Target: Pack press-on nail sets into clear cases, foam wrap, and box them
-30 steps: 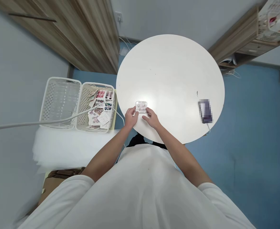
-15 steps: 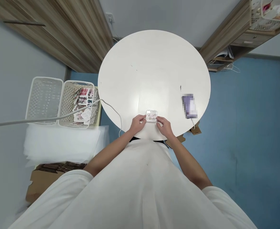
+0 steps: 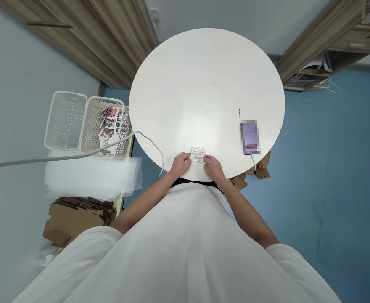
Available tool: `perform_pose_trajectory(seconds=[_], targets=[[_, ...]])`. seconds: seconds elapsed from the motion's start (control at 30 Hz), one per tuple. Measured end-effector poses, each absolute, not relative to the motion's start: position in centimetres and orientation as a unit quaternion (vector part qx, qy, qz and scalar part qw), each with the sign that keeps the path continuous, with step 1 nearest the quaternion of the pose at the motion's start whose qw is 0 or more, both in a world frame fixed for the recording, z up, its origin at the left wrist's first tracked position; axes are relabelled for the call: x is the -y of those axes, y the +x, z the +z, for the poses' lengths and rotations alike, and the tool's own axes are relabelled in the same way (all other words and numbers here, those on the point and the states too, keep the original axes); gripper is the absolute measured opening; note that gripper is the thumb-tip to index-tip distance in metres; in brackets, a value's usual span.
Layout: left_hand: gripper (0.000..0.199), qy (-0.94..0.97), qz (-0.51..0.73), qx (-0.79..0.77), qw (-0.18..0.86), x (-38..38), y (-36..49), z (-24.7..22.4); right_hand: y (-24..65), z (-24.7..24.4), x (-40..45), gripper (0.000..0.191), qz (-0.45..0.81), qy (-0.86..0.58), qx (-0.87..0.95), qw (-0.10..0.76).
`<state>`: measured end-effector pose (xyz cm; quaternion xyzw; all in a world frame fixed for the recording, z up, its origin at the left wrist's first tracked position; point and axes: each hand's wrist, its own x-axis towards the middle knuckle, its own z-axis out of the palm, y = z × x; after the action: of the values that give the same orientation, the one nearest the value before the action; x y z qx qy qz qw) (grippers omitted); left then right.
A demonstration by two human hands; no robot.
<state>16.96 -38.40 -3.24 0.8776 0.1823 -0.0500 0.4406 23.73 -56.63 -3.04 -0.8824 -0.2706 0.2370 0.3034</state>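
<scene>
A small clear plastic case [image 3: 198, 154] with pinkish pieces in it lies on the round white table [image 3: 207, 75], close to the edge nearest me. My left hand [image 3: 181, 164] grips its left side between thumb and fingers. On the right side, my right hand [image 3: 214, 168] holds the case the same way, with its fingertips at the edge. The fine detail of the pieces inside is too small to tell.
A purple blurred device [image 3: 249, 137] with a cable lies at the table's right. A white cable [image 3: 109, 145] crosses from the left. Left of the table are a basket [image 3: 92, 122] of cards, translucent sheets [image 3: 87, 176] and folded cardboard [image 3: 71, 221].
The camera view has shifted a little, so the table and baskets appear moved. Both hands remain at the sides of the case.
</scene>
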Motion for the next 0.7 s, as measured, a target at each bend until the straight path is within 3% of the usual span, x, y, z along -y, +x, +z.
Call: perform_pose_trajectory(seconds=[0.13, 0.23, 0.37, 0.5, 0.7], targets=[[0.038, 0.92, -0.022, -0.124, 0.37, 38.1, 17.2, -2.7, 23.8, -2.6, 56.5, 0.042, 0.222, -0.892, 0.301, 0.255], [0.052, 0.946, -0.012, -0.034, 0.322, 37.5, 17.4, -2.4, 24.2, -1.6, 56.2, 0.055, 0.197, -0.897, 0.339, 0.206], [0.052, 0.955, -0.062, 0.066, 0.282, 36.6, 17.6, -2.4, 25.5, -0.9, 55.5, 0.068, 0.196, -0.874, 0.424, 0.137], [0.053, 0.955, -0.086, 0.082, 0.273, 36.1, 17.9, -2.7, 27.2, -1.4, 54.9, 0.055, 0.216, -0.853, 0.464, 0.102], [0.053, 0.958, -0.082, 0.089, 0.261, 36.0, 18.2, -2.6, 27.6, -3.2, 54.6, 0.044, 0.191, -0.841, 0.491, 0.122]])
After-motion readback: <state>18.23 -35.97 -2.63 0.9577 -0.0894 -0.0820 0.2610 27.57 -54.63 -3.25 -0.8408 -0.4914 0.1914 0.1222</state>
